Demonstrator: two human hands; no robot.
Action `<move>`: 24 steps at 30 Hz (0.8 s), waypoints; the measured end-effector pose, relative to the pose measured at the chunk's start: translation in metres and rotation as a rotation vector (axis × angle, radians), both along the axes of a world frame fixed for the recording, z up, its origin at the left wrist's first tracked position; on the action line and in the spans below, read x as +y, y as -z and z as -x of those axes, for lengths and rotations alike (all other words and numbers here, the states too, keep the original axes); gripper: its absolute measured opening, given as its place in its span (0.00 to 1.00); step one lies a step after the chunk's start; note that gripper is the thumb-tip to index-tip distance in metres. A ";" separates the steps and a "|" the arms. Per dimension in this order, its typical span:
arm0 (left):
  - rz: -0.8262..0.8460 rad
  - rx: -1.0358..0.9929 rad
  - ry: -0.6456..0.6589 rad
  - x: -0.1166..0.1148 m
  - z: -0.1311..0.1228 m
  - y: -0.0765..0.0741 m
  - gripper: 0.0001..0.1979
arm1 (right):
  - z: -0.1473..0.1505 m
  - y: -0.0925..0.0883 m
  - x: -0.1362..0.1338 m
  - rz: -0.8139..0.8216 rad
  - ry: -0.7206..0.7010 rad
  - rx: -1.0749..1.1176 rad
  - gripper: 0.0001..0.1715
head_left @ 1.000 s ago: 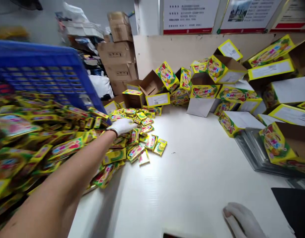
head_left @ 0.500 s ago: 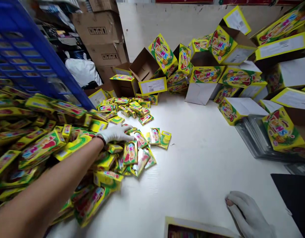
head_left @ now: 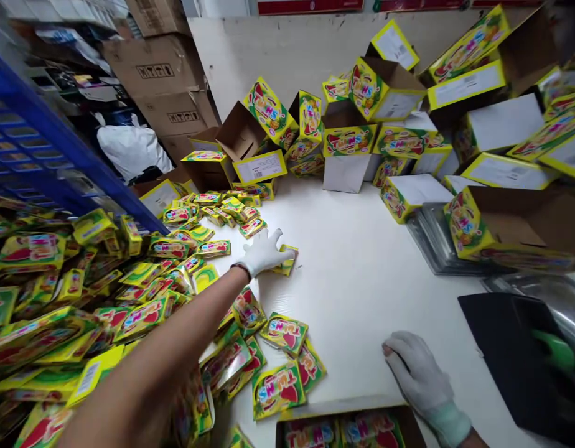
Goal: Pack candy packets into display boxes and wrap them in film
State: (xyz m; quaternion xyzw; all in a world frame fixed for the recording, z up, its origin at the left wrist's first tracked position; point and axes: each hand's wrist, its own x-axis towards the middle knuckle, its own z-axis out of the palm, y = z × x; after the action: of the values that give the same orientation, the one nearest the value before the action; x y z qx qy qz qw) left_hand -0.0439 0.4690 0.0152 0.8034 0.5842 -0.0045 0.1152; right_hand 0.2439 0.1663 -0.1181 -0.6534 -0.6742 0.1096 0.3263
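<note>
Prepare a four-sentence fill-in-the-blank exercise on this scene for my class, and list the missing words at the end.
1. The left hand, fingers spread, and the right hand both wear white ____.
2. The hand nearer the open, yellow-edged cardboard box at the bottom edge is the ____ one.
3. The slatted plastic crate at upper left is ____.
4. Small yellow-and-green printed packets lie on a smooth table coloured ____.

Missing words: gloves; right; blue; white.

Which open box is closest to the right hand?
The box at the bottom edge, beside the right hand, packs inside; the other open boxes are farther back.
</note>
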 end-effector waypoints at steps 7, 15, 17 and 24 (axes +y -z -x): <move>0.045 0.122 0.089 -0.055 0.002 0.028 0.35 | 0.003 -0.011 0.003 0.035 0.020 0.015 0.11; -0.142 0.099 0.121 -0.179 0.040 -0.008 0.27 | 0.005 -0.026 -0.001 0.032 0.022 0.041 0.12; -0.262 -0.019 0.070 -0.195 0.038 -0.027 0.27 | 0.006 -0.035 -0.002 0.076 0.054 0.178 0.09; -0.164 -0.482 -0.021 -0.257 0.062 -0.069 0.17 | 0.008 -0.092 -0.007 0.228 0.033 0.590 0.21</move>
State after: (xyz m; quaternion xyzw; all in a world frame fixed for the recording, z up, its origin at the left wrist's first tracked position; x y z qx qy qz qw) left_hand -0.1056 0.2119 0.0839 0.7818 0.5465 0.2360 0.1856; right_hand 0.2357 0.1595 -0.0261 -0.6366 -0.5233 0.3638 0.4341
